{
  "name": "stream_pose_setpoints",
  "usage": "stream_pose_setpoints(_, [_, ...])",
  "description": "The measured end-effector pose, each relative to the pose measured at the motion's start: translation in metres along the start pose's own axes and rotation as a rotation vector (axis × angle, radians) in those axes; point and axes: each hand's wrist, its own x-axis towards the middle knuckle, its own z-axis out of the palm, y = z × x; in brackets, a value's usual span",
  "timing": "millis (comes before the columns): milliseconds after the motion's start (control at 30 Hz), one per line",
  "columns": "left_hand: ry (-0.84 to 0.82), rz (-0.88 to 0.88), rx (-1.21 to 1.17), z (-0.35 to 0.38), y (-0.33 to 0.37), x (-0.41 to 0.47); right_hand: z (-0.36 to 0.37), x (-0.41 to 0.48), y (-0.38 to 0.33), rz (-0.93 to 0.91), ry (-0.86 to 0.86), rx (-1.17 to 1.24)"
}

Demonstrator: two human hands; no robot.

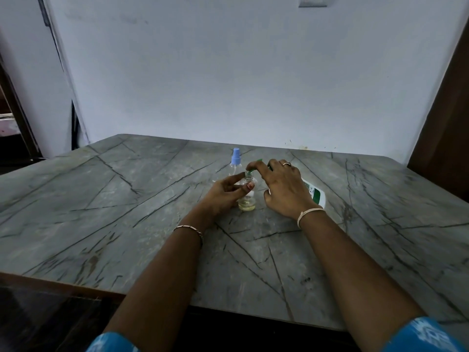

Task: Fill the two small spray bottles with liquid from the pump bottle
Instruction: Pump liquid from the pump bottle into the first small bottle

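Observation:
A small clear spray bottle point(247, 199) with no cap stands on the grey table point(127, 199), a little yellowish liquid in its base. My left hand point(225, 193) grips it around the body. My right hand point(281, 189) holds the white pump bottle point(316, 193), which is tilted over, and its index finger rests on the green pump head point(253, 165) whose nozzle sits at the small bottle's open neck. A second small clear bottle point(234, 165) with a blue spray cap stands just behind, upright.
The table's far edge meets a pale wall point(253, 72). A dark wooden frame point(446, 123) stands at the right and a dark doorway at the far left. The table's near edge runs below my forearms.

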Motion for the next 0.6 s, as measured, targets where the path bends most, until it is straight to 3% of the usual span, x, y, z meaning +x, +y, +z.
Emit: stream_pose_setpoints(600, [0.007, 0.02, -0.01, 0.001, 0.0011, 0.0014, 0.0034, 0.0026, 0.0011, -0.002, 0.016, -0.014])
